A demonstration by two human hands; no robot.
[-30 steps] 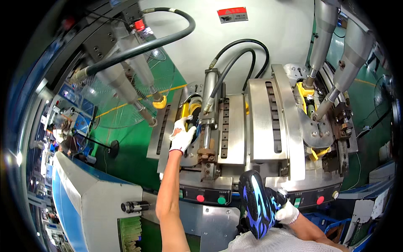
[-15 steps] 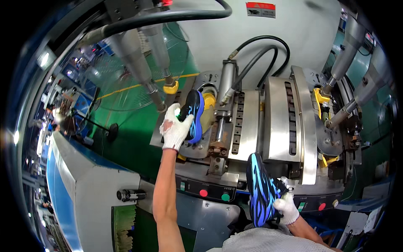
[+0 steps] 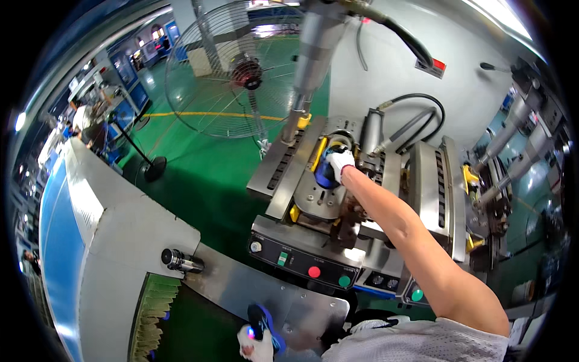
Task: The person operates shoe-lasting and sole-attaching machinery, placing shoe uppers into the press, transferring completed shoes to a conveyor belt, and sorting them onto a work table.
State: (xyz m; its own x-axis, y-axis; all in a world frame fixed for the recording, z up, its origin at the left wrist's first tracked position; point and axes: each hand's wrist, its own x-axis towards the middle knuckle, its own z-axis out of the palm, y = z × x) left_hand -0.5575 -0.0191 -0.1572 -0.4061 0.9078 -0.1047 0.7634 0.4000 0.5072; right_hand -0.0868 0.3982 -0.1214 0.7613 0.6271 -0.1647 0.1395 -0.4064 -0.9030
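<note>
My right hand [image 3: 342, 164], in a white knit glove, reaches across to the machine's left station. It is closed on a black and blue sneaker [image 3: 325, 175] that sits over the station's metal plate [image 3: 319, 205]. My fingers cover the upper part of that shoe. Low in the view, my gloved left hand [image 3: 256, 349] holds a second black and blue sneaker [image 3: 263, 324] beside the grey metal shelf. Part of the left glove is cut off by the lower edge, and a small bright light shows on it.
A control panel [image 3: 307, 265] with red and green buttons runs along the machine's front. Metal clamp blocks [image 3: 431, 187] and cylinders stand to the right. A wire fan [image 3: 241, 72] is behind on the left. A conveyor housing [image 3: 132, 229] with green flaps stands at the left.
My left hand has drawn back from the station to the lower edge with a sneaker. My right hand has moved from the lower right onto the left station with the other. The view has shifted left.
</note>
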